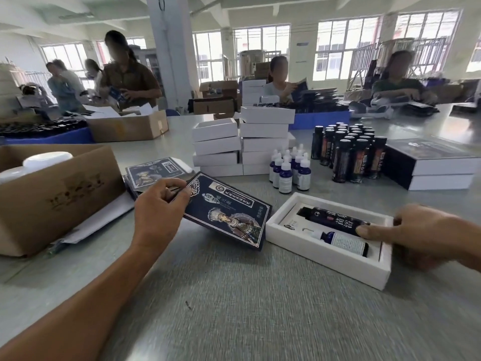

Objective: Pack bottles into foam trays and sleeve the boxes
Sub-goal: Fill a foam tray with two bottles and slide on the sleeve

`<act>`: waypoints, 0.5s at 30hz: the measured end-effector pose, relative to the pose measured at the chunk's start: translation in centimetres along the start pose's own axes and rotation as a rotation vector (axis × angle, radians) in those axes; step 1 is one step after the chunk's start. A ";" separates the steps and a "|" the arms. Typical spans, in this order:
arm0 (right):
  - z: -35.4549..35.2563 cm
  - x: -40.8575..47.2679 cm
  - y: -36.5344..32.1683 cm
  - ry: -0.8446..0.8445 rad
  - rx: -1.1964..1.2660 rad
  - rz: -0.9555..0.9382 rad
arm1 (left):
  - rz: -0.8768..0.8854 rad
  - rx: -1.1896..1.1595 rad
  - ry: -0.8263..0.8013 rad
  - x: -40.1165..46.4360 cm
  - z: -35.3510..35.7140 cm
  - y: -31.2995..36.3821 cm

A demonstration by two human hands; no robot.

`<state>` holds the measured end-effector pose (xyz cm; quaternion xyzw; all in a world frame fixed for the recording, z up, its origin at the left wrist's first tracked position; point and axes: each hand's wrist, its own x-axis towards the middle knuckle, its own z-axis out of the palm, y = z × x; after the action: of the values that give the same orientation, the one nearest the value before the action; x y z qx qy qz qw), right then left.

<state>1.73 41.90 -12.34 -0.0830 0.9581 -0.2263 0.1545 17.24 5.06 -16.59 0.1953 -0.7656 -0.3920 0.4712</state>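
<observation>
Two bottles point(335, 225) lie in white tray point(325, 267).

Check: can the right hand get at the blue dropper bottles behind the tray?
Probably yes. The right hand rests on the foam tray; the dropper bottles stand just beyond on open table, nothing between.

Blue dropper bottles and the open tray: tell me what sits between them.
Nothing: the head view shows bare grey table between the blue dropper bottles and the open tray.

Grey table point(234, 295), open white box point(325, 264), stacked white boxes point(242, 147), dropper bottles point(290, 170), dark bottles point(348, 152), cardboard cartons point(52, 199)
</observation>
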 end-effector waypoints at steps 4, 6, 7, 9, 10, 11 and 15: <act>-0.3 0.0 0.7 -0.163 0.225 -0.007 | -0.027 0.045 -0.062 0.1 -0.2 -0.8; -0.2 0.2 1.0 -0.183 0.319 -0.038 | -0.095 0.063 -0.151 0.4 -0.1 -1.6; -0.2 0.4 1.2 -0.178 0.353 -0.049 | -0.119 0.078 -0.190 0.4 0.0 -1.9; -0.1 0.8 1.2 -0.175 0.391 -0.076 | -0.139 0.103 -0.238 0.5 0.3 -2.6; -0.1 0.9 1.2 -0.174 0.402 -0.081 | -0.140 0.113 -0.249 0.6 0.4 -2.8; -0.1 1.0 1.2 -0.166 0.413 -0.082 | -0.136 0.122 -0.257 0.6 0.6 -2.9; -0.1 1.1 1.2 -0.132 0.440 -0.079 | -0.111 0.130 -0.284 0.6 0.8 -3.1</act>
<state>0.53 42.70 -13.11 -0.0995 0.8694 -0.4299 0.2224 16.06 3.06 -18.91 0.2101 -0.8363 -0.3907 0.3223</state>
